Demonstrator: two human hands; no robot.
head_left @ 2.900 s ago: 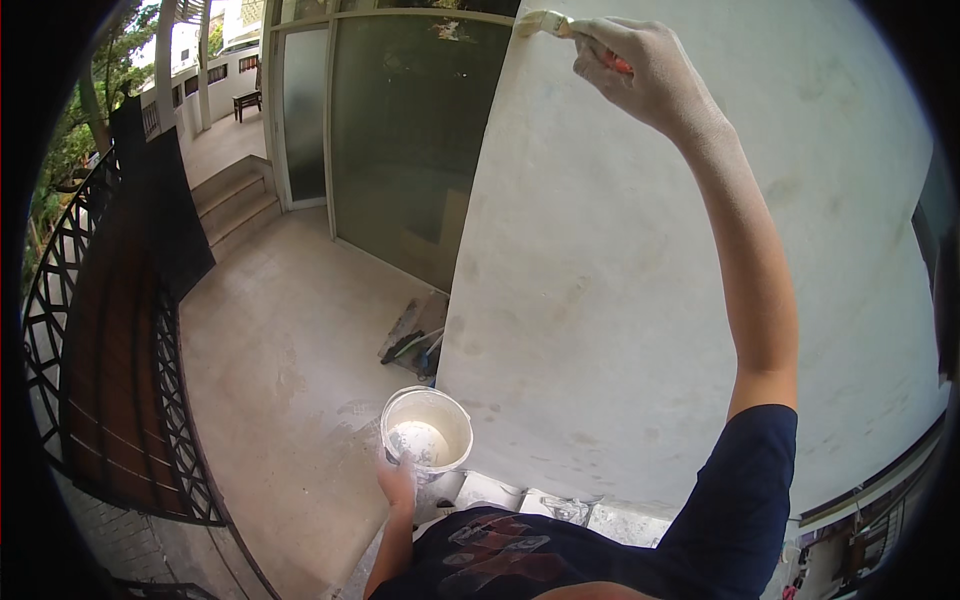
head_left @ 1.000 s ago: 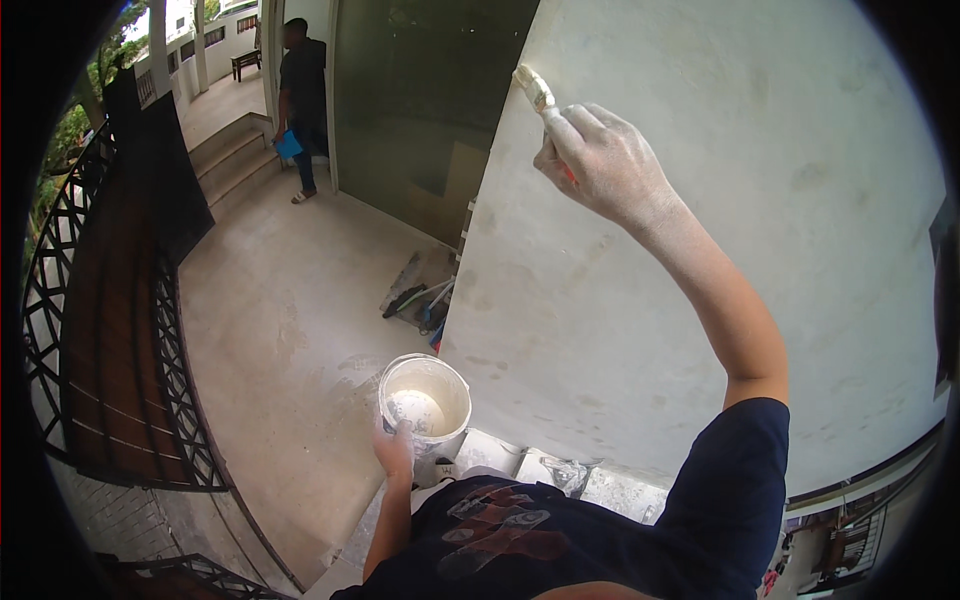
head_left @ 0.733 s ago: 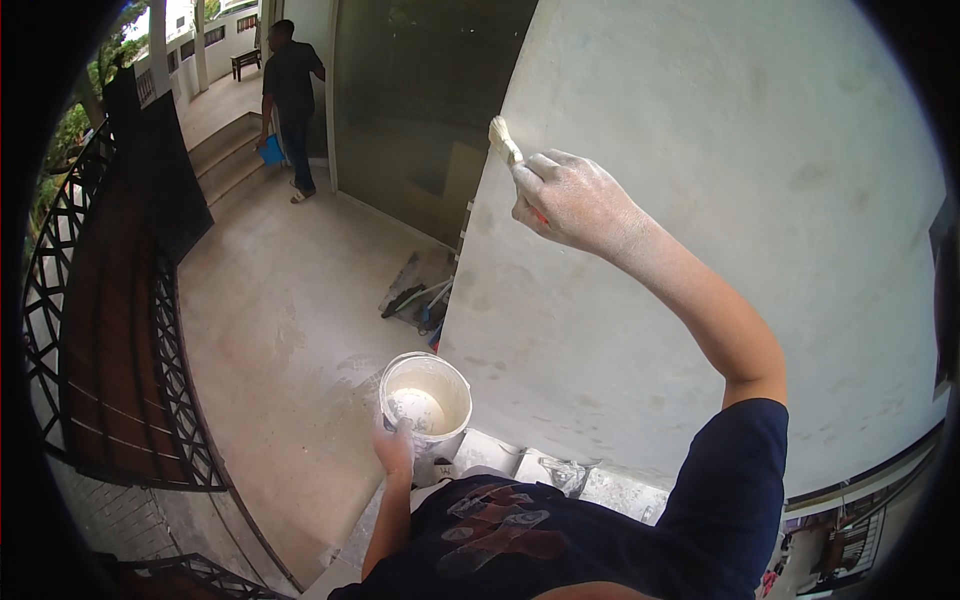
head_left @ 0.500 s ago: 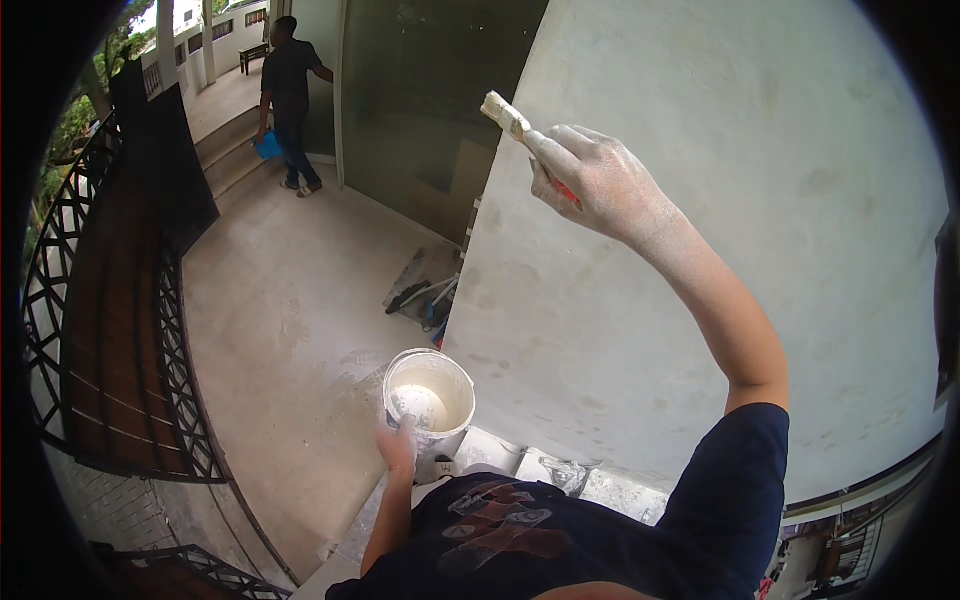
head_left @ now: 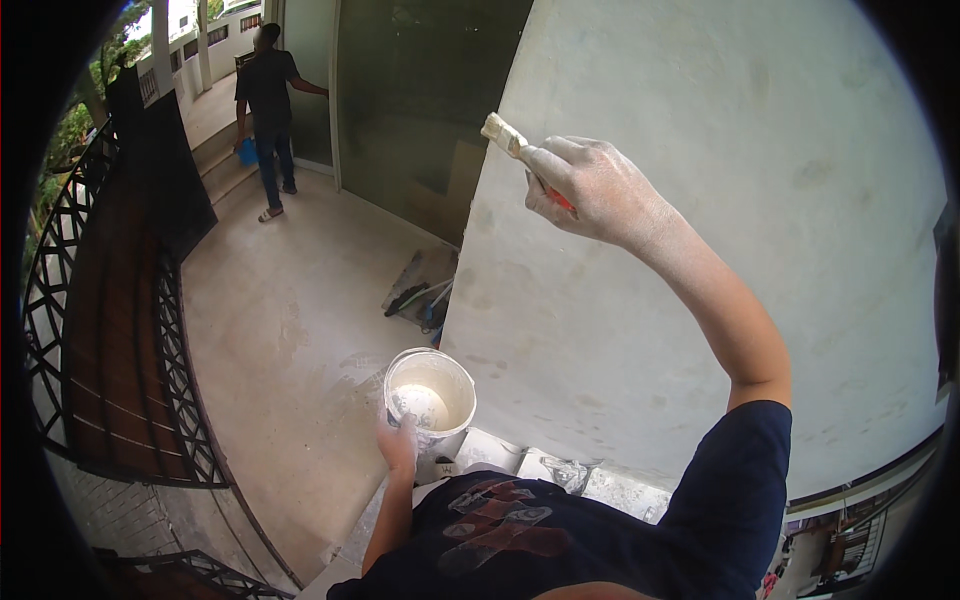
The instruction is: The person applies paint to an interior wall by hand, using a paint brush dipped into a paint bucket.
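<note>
A flat paintbrush (head_left: 508, 137) with pale bristles and a red handle is gripped in my right hand (head_left: 592, 192), which is dusted white. Its bristles are at the left edge of the pale wall (head_left: 720, 290); whether they touch it I cannot tell. My left hand (head_left: 398, 440) holds a white bucket (head_left: 455, 418) by its near left rim, low in front of my body. Whitish paint lies in the bottom of the bucket, and smears coat its inside.
Past the wall's edge stands a dark glass panel (head_left: 420, 110). A person (head_left: 265, 110) with a blue container (head_left: 247, 152) is near the steps. Several tools (head_left: 425, 300) lie at the wall's foot. A black metal railing (head_left: 180, 360) runs along the left. White-splashed blocks (head_left: 625, 490) are beside me.
My right hand and the paintbrush have moved slightly down and left along the wall's edge. The left hand and bucket have stayed put. The person in the background has stepped to the left.
</note>
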